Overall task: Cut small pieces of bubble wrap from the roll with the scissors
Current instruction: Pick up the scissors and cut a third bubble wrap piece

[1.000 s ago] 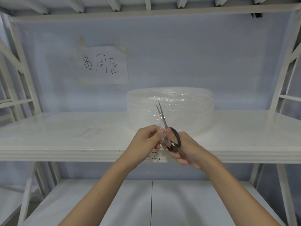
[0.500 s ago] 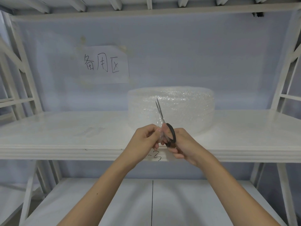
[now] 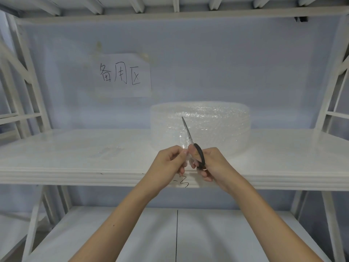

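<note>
A: Where is the roll (image 3: 200,127) of bubble wrap?

B: On the white shelf (image 3: 75,154), straight behind both hands; it is clear, bumpy, drum-shaped.

A: And the hands?

B: The left hand (image 3: 168,163) pinches a loose flap. The right hand (image 3: 213,163) grips the black-handled scissors (image 3: 192,142), thin blades closed, pointing up toward the roll

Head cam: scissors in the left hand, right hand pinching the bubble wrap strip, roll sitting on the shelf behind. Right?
Hands are swapped. In the head view the right hand grips the scissors by their black handles, blades pointing up, and the left hand pinches the bubble wrap strip. The roll does sit on the shelf behind.
</note>
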The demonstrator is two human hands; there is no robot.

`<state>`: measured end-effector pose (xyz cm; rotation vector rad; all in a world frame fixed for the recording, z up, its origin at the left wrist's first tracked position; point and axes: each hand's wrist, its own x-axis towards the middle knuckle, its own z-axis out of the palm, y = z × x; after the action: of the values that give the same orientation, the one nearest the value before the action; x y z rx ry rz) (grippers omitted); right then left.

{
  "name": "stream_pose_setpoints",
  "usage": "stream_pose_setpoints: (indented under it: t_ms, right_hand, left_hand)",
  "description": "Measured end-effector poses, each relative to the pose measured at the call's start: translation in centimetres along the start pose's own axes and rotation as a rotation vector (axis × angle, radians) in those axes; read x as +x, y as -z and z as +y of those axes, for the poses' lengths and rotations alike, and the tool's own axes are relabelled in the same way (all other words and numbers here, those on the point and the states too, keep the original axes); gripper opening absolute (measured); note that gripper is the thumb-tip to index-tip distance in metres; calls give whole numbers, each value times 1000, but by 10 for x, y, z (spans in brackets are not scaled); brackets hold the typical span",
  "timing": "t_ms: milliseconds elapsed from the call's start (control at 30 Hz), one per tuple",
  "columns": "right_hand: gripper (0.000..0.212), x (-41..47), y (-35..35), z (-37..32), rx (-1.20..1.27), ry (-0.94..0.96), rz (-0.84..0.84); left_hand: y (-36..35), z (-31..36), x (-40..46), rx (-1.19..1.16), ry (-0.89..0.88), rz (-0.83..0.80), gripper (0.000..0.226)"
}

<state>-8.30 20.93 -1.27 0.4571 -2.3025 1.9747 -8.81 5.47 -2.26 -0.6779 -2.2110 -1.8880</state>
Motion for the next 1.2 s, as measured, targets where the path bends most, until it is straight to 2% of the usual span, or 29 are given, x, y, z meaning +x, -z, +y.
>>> stream_pose_setpoints:
  t_ms: [300, 433, 600, 700, 800, 833, 1000, 1100, 1200]
  right_hand:
    - [61, 0, 5, -8, -14, -37, -125]
    - [64, 2, 6, -14, -18, -23, -88]
    - [58, 0, 6, -18, -27, -24, -43]
    - [46, -5, 7, -19, 20, 45, 43]
    - [20, -10, 23, -18, 117, 83, 214]
    - [19, -12, 33, -16, 140, 78, 282]
    - [33, -16, 85, 5, 54, -47, 578]
    - [47, -17, 110, 10, -92, -201, 649]
    - [48, -16, 129, 13, -342, -307, 673]
  left_hand:
    - [0, -2, -3, -8, 29, -35, 28]
    - [-1, -2, -5, -2, 41, -48, 28]
    - [2, -5, -7, -23, 60, -39, 26]
    - [7, -5, -6, -62, 73, 17, 24]
    - [13, -6, -4, -105, 80, 68, 21]
    - [15, -6, -3, -114, 78, 79, 20]
    - [19, -7, -2, -169, 64, 138, 14]
    - [18, -7, 0, -213, 55, 157, 13]
    - [17, -6, 0, -220, 35, 191, 11]
